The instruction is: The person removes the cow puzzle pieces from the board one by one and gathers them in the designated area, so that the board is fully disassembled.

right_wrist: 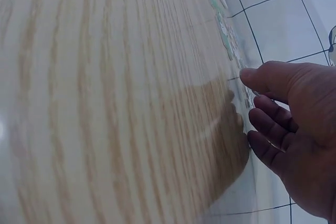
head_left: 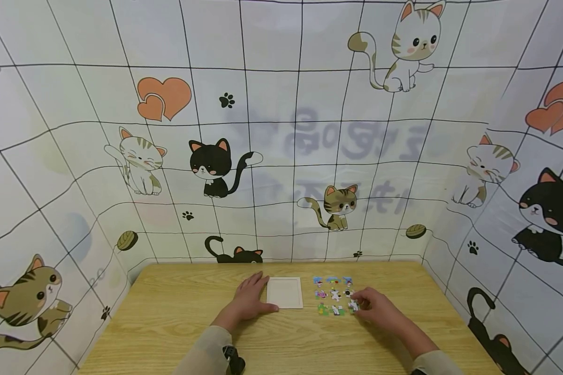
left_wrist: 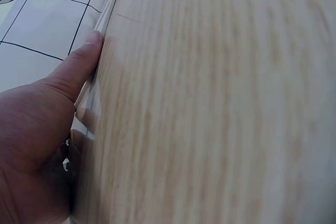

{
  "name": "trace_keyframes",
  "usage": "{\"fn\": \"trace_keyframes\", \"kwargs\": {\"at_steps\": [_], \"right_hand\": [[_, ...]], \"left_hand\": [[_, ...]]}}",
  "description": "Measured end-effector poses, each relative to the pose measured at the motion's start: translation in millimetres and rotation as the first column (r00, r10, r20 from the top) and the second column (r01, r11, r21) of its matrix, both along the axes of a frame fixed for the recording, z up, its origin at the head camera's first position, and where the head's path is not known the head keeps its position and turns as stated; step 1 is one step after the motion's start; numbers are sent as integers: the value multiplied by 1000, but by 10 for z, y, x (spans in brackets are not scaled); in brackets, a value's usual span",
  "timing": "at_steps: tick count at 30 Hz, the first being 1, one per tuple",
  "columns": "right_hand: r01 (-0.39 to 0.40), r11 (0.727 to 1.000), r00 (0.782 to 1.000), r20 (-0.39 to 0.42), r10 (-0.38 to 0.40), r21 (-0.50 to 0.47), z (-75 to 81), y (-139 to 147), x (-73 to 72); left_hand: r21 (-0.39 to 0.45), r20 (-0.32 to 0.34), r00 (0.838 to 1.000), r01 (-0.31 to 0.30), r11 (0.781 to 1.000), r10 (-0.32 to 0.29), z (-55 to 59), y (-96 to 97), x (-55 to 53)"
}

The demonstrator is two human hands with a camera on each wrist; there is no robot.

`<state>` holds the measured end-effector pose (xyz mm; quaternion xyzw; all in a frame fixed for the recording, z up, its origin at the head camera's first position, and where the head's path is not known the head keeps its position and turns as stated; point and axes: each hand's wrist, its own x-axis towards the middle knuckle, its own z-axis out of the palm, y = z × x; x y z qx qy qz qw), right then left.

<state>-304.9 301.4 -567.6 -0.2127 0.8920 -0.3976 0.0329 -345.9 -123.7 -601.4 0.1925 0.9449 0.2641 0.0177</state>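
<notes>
A pale square puzzle tray point(head_left: 284, 293) lies on the table, its inside bare. My left hand point(head_left: 251, 299) rests at its left side, fingers spread along the edge and thumb at the near left corner. In the left wrist view the left thumb point(left_wrist: 81, 61) lies straight by the tray's thin edge. To the right are several colourful jigsaw pieces point(head_left: 335, 295), laid out in rows with gaps. My right hand point(head_left: 375, 307) is at their right side, thumb and forefinger apart at the right-hand pieces. In the right wrist view the right hand point(right_wrist: 294, 119) has loosely bent fingers close above the tabletop.
The wooden table point(head_left: 300, 344) reaches back to a cloth wall point(head_left: 272, 219) with a grid and cartoon cats. Similar cloth stands at both sides. A black strap device point(head_left: 233, 359) sits on the left wrist.
</notes>
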Motion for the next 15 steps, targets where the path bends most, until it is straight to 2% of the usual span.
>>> {"fn": "trace_keyframes", "kwargs": {"at_steps": [15], "right_hand": [[-2, 998, 999, 47, -1, 66, -23, 22, -26]], "left_hand": [[-7, 2, 1000, -8, 1000, 8, 8, 5, 10]]}}
